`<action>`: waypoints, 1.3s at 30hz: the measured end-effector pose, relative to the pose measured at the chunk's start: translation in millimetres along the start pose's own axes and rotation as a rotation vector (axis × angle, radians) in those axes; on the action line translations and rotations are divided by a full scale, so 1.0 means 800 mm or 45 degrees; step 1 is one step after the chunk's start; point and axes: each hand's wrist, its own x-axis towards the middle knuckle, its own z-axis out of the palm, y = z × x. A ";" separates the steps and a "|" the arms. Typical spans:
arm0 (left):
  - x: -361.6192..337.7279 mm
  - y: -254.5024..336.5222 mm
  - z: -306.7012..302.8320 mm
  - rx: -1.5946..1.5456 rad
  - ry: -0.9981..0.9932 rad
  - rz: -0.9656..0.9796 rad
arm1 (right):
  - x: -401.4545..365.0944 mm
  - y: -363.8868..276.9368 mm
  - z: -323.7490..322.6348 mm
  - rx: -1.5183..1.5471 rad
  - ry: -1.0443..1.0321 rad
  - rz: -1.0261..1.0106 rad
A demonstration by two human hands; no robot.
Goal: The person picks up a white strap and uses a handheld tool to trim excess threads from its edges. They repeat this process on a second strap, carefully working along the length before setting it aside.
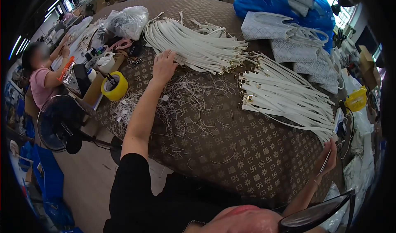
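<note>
My left hand (164, 66) lies with its fingers spread at the near edge of a large bundle of white straps (187, 41) with gold-coloured clasps. Far to the right, my right hand (328, 156) is closed around a slim metal tool (325, 163), whose exact kind I cannot tell. Its fingertips are right at the ends of a second bundle of white straps (284, 94), fanned out with gold hardware along its left side. Loose thread ends (185, 101) are scattered on the brown patterned tablecloth (247, 150) between my arms.
White patterned bags (297, 53) are stacked at the back right before a blue plastic bag (268, 2). A yellow tape roll (114, 86) stands left beside a cardboard box (91, 92). A black fan (62, 123) and another person (41, 76) are further left.
</note>
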 end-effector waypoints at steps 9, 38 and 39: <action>0.037 0.010 0.009 0.248 -0.017 0.425 | -0.010 -0.037 -0.005 -0.009 -0.040 -0.055; -0.107 0.334 -0.146 -0.653 -0.288 1.098 | -0.046 -0.212 0.033 0.377 -0.092 -0.127; -0.112 0.341 -0.150 -0.750 -0.269 1.116 | -0.056 -0.212 0.032 0.344 -0.153 -0.023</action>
